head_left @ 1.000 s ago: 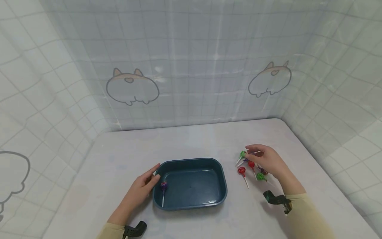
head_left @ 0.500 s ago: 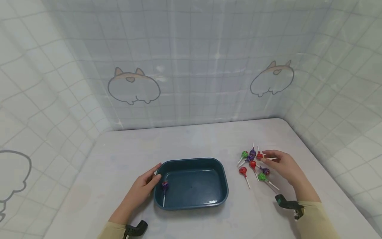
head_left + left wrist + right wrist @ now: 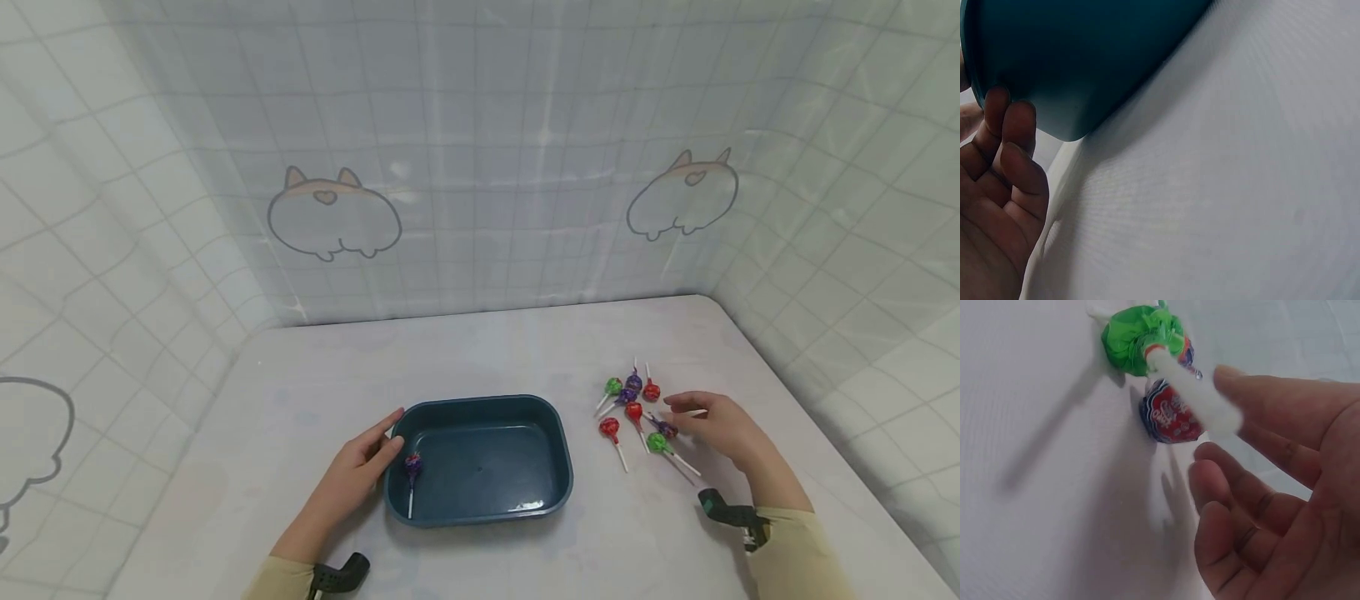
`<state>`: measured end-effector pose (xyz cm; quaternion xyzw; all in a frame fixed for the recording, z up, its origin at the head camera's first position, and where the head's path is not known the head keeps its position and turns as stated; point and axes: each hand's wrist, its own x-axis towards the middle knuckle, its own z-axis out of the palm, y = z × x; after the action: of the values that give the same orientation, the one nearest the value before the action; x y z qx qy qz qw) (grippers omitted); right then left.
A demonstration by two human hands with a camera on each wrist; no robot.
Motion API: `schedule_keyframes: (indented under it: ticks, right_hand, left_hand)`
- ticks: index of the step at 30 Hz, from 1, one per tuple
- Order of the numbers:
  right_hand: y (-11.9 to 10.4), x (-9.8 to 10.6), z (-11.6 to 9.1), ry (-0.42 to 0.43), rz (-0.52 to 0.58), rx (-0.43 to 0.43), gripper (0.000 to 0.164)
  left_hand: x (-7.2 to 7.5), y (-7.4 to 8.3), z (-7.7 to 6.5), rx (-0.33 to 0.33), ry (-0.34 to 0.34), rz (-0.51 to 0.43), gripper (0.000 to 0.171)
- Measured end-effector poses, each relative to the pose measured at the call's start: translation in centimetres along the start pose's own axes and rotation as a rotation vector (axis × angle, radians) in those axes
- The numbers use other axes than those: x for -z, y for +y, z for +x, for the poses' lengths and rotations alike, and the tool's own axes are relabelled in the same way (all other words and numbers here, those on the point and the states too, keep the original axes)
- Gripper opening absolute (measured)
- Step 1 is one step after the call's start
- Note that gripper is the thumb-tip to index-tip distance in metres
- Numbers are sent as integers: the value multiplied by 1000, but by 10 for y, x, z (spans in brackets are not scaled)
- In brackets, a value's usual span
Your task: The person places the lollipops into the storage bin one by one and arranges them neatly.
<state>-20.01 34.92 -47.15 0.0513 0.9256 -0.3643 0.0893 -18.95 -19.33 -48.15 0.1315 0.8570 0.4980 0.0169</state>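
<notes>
At the left end of a dark blue plastic tray (image 3: 480,475), my left hand (image 3: 352,475) holds the rim, thumb over the edge and fingers along the outer wall (image 3: 1072,69). Inside the tray lies one purple lollipop (image 3: 412,467). My right hand (image 3: 716,425) is beside the lollipop pile, its fingers loosely bent and holding nothing. Nearest to it are a purple-and-red wrapped lollipop (image 3: 1171,412) and a green lollipop (image 3: 1135,340), whose white stick points toward the hand. A red lollipop (image 3: 651,392) lies just beyond the fingertips.
Farther left in the pile are a green lollipop (image 3: 613,386), two purple ones and red lollipops (image 3: 609,427). They lie on a pale table (image 3: 465,358). Patterned sheeting (image 3: 480,192) hangs behind the table and along both sides.
My right hand has moved right and toward me, away from the back of the pile, uncovering the lollipops there. A red lollipop near its fingertips now lies apart from them. The left hand stays put.
</notes>
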Motion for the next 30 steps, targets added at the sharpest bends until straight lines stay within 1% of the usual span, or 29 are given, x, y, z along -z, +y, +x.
schedule_keyframes:
  ticks: [2, 4, 6, 10, 14, 17, 23, 27, 30]
  right_hand:
    - [2, 0, 0, -18, -2, 4, 55]
    - [4, -1, 0, -28, -3, 8, 56]
    - [6, -1, 0, -36, -14, 8, 56]
    - [8, -2, 0, -44, -37, -4, 57]
    - [8, -2, 0, -46, -57, 2, 57]
    - [7, -2, -1, -49, -68, 14, 55]
    - [4, -3, -2, -48, -78, 24, 48]
    - [4, -1, -2, -22, -101, 29, 46]
    - [3, 2, -3, -1, -103, 8, 45]
  left_hand:
    - [1, 8, -2, 1, -5, -3, 48]
    - [1, 7, -1, 7, -4, -1, 48]
    - [0, 0, 1, 10, 2, 1, 48]
    - [-3, -20, 5, 3, 11, 4, 49]
    - [-3, -29, 6, -23, 10, -12, 50]
    - [-3, -30, 6, -29, 9, -22, 50]
    - [-2, -29, 6, -28, 8, -8, 51]
    - [-1, -27, 6, -27, 2, -13, 52]
    - [-1, -25, 6, -25, 0, -18, 52]
